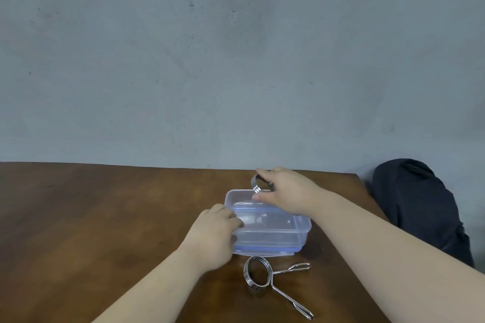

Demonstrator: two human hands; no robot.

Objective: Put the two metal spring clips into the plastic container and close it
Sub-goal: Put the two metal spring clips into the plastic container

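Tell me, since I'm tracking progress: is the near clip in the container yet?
Out. The near clip lies on the table in front of the container.

Grey concrete wall (236,60) w/ dark specks, brown wood table (91,217), black bag (420,204).

A bare, plain room, maybe a workroom: a stained grey concrete wall (236,60) fills the upper frame, a dark wooden table (91,217) spans the bottom, a black bag (420,207) slumps at right.
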